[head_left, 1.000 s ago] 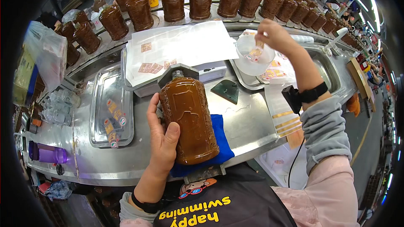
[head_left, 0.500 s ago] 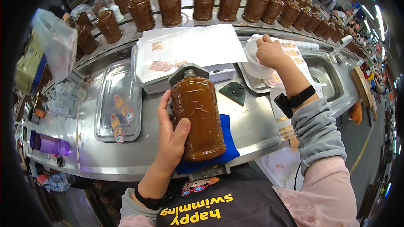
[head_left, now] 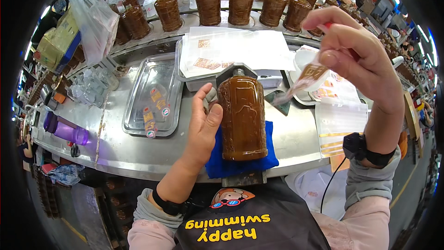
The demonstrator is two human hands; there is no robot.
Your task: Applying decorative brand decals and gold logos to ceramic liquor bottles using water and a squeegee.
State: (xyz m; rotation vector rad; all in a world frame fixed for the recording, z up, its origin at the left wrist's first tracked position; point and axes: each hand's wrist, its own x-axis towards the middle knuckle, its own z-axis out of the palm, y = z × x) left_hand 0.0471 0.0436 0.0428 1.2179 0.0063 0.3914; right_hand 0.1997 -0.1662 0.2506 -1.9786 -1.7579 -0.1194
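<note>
Left hand (head_left: 203, 125) fingers gripping ribbed brown plastic jug (head_left: 242, 116) on blue cloth (head_left: 240, 164), right hand (head_left: 354, 60) fingers pinching clear film label (head_left: 307, 76).

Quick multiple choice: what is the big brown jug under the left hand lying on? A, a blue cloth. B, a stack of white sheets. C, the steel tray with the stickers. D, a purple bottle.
A: the brown jug, steadied by the left hand, lies on its side on a blue cloth, while the steel tray sits apart to the left.
</note>
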